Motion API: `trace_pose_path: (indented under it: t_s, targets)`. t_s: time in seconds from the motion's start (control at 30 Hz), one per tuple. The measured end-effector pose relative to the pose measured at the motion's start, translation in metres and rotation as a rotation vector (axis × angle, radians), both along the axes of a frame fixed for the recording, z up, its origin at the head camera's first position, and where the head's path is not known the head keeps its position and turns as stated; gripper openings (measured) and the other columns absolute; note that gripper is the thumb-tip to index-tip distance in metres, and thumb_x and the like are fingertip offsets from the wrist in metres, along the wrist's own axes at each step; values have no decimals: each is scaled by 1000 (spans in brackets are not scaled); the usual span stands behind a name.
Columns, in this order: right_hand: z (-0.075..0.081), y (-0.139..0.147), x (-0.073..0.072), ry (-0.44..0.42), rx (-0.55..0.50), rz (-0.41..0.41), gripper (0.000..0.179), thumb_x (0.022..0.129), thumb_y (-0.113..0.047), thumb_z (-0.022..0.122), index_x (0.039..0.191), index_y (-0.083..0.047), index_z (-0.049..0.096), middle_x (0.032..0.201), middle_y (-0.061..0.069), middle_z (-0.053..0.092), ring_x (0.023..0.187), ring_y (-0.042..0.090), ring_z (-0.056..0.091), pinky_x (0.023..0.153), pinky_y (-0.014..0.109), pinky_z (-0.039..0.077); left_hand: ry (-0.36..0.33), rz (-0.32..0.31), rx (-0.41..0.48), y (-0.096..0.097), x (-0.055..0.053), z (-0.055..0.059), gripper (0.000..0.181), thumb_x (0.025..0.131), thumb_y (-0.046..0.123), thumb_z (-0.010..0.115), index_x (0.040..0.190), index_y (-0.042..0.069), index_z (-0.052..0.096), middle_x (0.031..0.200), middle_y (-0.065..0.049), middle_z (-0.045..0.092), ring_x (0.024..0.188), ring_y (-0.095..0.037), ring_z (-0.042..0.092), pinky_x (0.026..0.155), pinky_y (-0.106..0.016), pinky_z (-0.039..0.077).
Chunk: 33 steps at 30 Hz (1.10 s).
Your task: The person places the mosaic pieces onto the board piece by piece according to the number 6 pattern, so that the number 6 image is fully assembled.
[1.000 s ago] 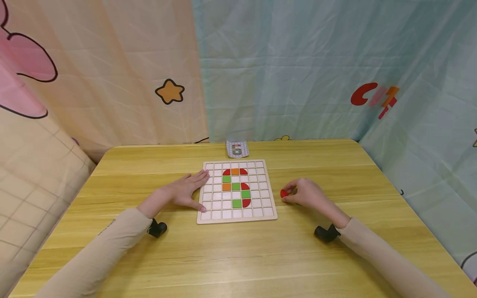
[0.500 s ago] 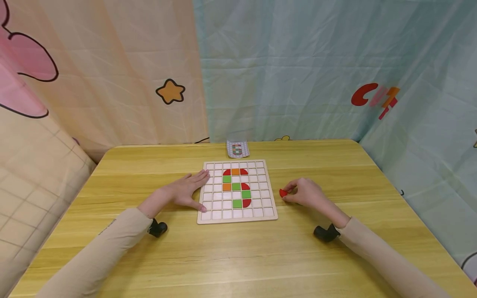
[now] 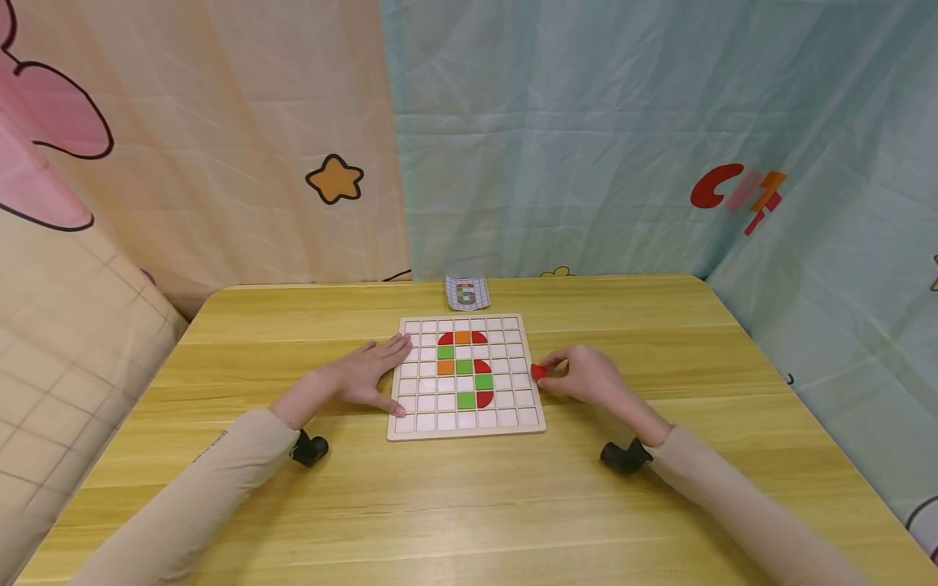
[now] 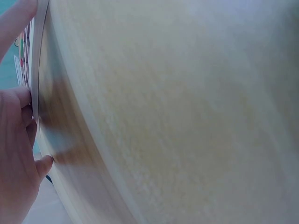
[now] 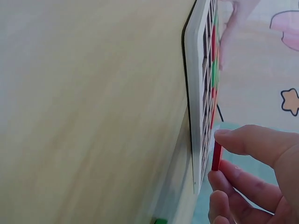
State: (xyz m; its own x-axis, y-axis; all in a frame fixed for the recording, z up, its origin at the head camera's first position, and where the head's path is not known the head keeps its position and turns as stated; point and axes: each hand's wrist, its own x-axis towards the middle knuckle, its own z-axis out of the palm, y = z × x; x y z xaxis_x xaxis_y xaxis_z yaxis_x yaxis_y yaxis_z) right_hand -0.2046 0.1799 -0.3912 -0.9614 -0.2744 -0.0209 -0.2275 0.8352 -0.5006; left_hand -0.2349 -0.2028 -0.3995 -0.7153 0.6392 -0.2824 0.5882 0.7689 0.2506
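Note:
A square wooden grid board (image 3: 469,435) lies on the table, with several red rounded tiles, several green square tiles (image 3: 484,381) and two orange ones (image 3: 446,368) set in its cells. My left hand (image 3: 366,376) rests with spread fingers on the board's left edge; the left wrist view shows fingers (image 4: 44,165) along the rim. At the board's right edge, my right hand (image 3: 586,376) pinches a red tile (image 3: 538,372) between thumb and fingers. In the right wrist view this tile (image 5: 217,156) is seen edge-on, just above the board's surface.
Behind the board stands a small card (image 3: 466,294) printed with a coloured grid pattern. A small green piece (image 5: 160,221) shows at the bottom of the right wrist view. Printed curtains (image 3: 513,163) hang behind the table (image 3: 440,505).
My right hand has moved left with the red tile, from the bare table to the board's right edge. The left hand and the board have stayed in place.

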Motion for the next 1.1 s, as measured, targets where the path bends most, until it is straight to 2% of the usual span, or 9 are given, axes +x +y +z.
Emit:
trace_pose_path:
  t_s: [0.23, 0.43, 0.67, 0.8, 1.1]
  targets:
    - [0, -19, 0, 30, -20, 35, 28, 78, -33, 78, 99, -15, 75, 88, -2, 72, 57, 7, 52, 49, 24, 39, -4, 5, -13, 0, 1, 2, 117, 76, 71, 62, 154, 4, 7, 163, -12, -1, 151, -29, 1, 120, -56, 9]
    - [0, -36, 2, 51, -35, 77, 25, 76, -30, 79, 96, -15, 76, 81, -5, 70, 52, 8, 47, 47, 23, 35, -3, 2, -11, 0, -1, 0, 117, 76, 72, 62, 154, 4, 7, 163, -13, -1, 151, -29, 2, 120, -56, 9]
    - [-3, -53, 2, 64, -37, 116, 23, 76, -29, 78, 95, -17, 77, 83, -7, 72, 54, 6, 48, 51, 22, 37, -4, 5, -16, 0, -1, -1, 117, 76, 71, 62, 155, 4, 7, 163, -12, -1, 151, -29, 1, 120, -56, 8]
    - [-4, -63, 3, 58, -46, 124, 23, 76, -29, 79, 95, -18, 77, 85, -8, 72, 55, 6, 49, 51, 22, 37, -4, 7, -36, 0, -1, 0, 117, 76, 72, 61, 155, 6, 5, 163, -10, -3, 151, -27, 0, 121, -54, 7]
    - [-5, -84, 4, 42, -31, 151, 23, 76, -32, 80, 94, -19, 77, 85, -10, 71, 56, 7, 49, 50, 21, 37, -5, -3, -17, 0, 0, 2, 117, 76, 72, 61, 155, 4, 7, 163, -13, -1, 151, -30, 2, 120, -56, 8]
